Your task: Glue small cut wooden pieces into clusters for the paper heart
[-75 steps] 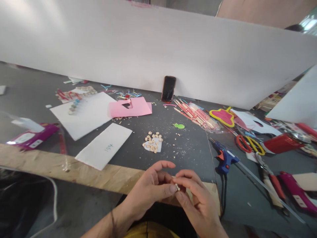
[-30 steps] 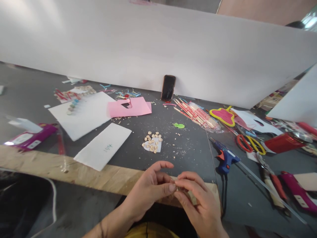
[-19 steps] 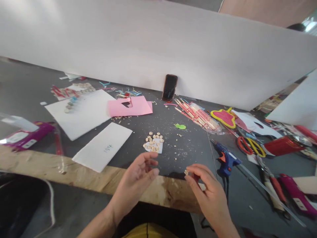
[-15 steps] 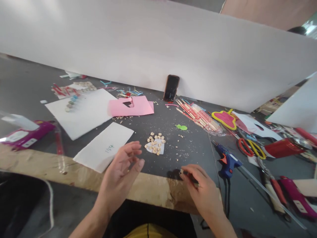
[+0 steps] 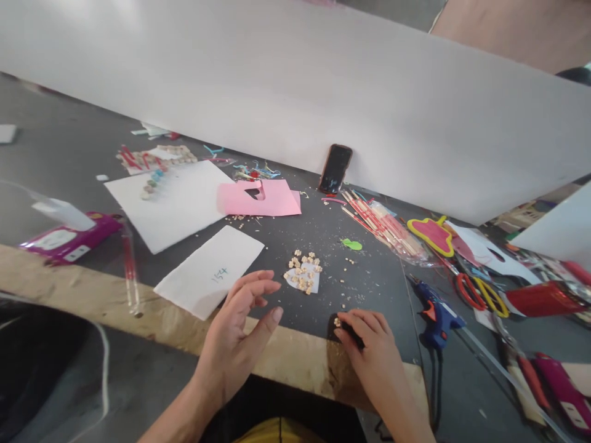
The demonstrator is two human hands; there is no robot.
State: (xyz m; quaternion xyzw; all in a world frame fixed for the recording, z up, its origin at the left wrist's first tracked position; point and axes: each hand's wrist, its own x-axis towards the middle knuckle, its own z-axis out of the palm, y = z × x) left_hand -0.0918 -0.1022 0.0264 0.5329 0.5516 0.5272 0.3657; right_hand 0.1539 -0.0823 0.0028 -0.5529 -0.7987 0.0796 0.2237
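Observation:
My right hand (image 5: 369, 351) rests low on the dark table (image 5: 369, 277) near its wooden front edge (image 5: 286, 357). Its fingertips pinch a tiny cream flower bead (image 5: 337, 322) down against the surface. My left hand (image 5: 237, 335) hovers over the wooden edge with fingers spread and nothing in it. A small pile of similar cream beads (image 5: 303, 277) lies on a white scrap just beyond both hands. A white card marked "154" (image 5: 210, 271) lies left of the left hand's fingertips.
A blue glue gun (image 5: 436, 311) lies right of my right hand, with scissors (image 5: 480, 292) and a red roll (image 5: 540, 299) beyond. Pink paper (image 5: 261, 200), a white sheet (image 5: 173, 203), stick bundles (image 5: 385, 224) and a phone (image 5: 335, 168) against the white board sit farther back.
My hands were joined, working a bead between the fingertips. They have parted: the right hand has carried the bead down to the table, and the left hand has opened and drawn left.

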